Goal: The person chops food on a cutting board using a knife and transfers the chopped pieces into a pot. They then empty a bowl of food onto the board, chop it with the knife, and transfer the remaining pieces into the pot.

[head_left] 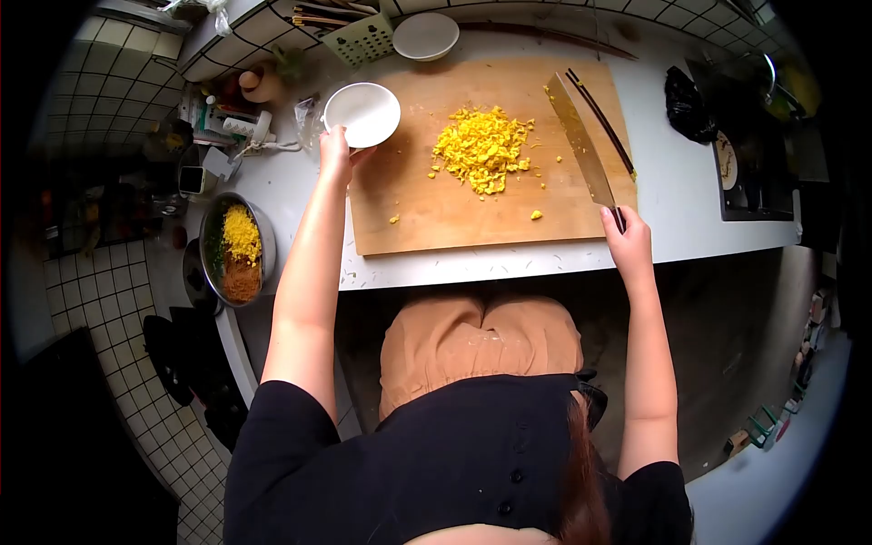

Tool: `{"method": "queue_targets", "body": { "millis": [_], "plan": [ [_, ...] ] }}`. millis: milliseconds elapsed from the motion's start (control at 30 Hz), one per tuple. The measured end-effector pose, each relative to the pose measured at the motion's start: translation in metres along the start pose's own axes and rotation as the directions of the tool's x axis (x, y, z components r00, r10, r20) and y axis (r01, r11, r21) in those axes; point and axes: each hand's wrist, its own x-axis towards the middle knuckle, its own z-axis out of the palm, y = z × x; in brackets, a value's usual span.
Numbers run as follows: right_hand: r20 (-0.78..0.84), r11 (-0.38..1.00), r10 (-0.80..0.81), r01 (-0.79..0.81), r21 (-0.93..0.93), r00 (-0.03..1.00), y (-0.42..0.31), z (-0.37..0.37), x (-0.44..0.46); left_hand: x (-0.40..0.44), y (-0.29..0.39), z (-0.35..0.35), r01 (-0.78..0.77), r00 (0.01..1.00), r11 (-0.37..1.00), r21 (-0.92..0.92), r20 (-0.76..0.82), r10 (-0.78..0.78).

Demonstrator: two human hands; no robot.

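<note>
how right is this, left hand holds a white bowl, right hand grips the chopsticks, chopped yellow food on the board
The chopsticks are wrong: the head view shows the right hand gripping the knife. The left hand holds a white bowl, and chopped yellow food is on the board.

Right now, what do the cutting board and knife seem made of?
The cutting board looks like matte wood, from its warm tan surface. The knife seems smooth metal: its thin blade carries a brownish sheen. Its dark handle could be wood or plastic.
</note>
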Motion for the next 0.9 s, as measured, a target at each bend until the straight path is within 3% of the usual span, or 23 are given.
{"method": "queue_targets", "body": {
  "millis": [33,167,433,600,733,833,900],
  "plan": [
    [0.01,0.999,-0.028,0.028,-0.03,1.0,0.002,0.0,0.015,0.007,-0.002,-0.007,-0.007,0.996,1.0,-0.021,0.084,0.009],
    [0.075,0.97,-0.066,0.082,-0.23,0.995,0.005,0.01,0.076,0.015,0.002,0.005,-0.029,1.0,0.998,0.048,0.01,0.029],
    [0.219,0.853,-0.207,0.286,-0.438,0.954,-0.027,0.047,0.111,0.027,-0.004,0.01,-0.029,0.997,1.0,-0.005,0.069,0.029],
    [0.335,0.843,-0.123,0.277,-0.462,0.934,-0.047,0.047,0.078,0.027,-0.005,0.009,0.049,0.996,0.998,0.033,0.07,-0.051],
    [0.317,0.945,-0.187,0.259,-0.2,0.93,-0.029,0.028,0.062,0.026,-0.007,0.015,0.007,0.99,0.997,0.072,0.143,-0.018],
    [0.491,0.942,-0.063,0.215,-0.26,0.869,-0.033,-0.005,0.054,0.024,-0.007,0.021,-0.024,0.981,0.995,0.097,0.194,0.004],
    [0.548,0.927,-0.134,0.3,-0.226,0.826,-0.032,-0.017,0.046,0.024,-0.007,0.024,-0.025,0.98,0.995,0.101,0.2,0.005]
  ]
}}
